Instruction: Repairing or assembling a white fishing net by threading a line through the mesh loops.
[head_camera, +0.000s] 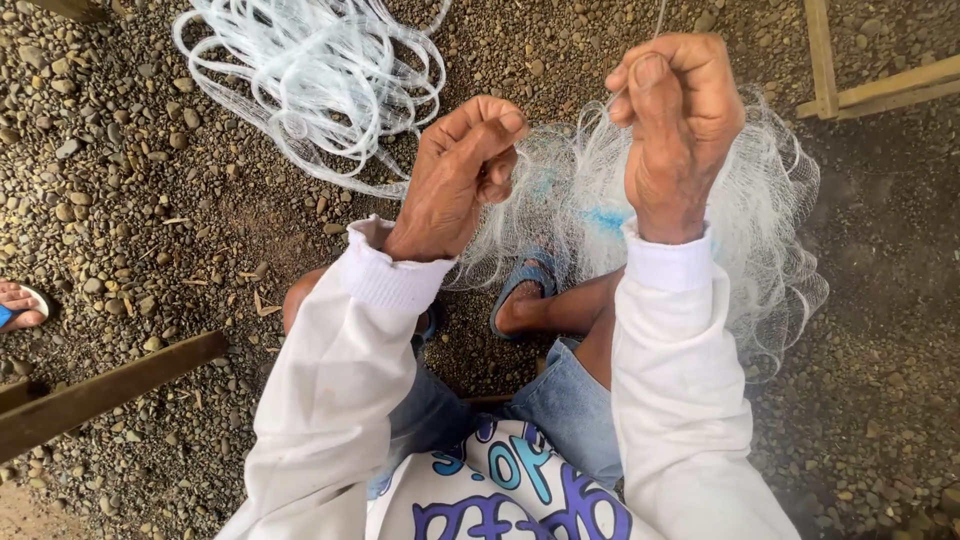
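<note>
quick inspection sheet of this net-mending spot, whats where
surface: gravel ground, pebbles and dirt.
job's things: fine white net bunched below the hands, with blue patches; a thin strand runs up from the right hand.
clutter: coil of pale line and mesh lying on the gravel at upper left.
grippers: left hand fisted on net threads; right hand pinching the strand, raised higher.
cables: nothing seen.
surroundings: wooden plank at lower left, wooden frame at upper right, another person's sandalled foot at the left edge.
</note>
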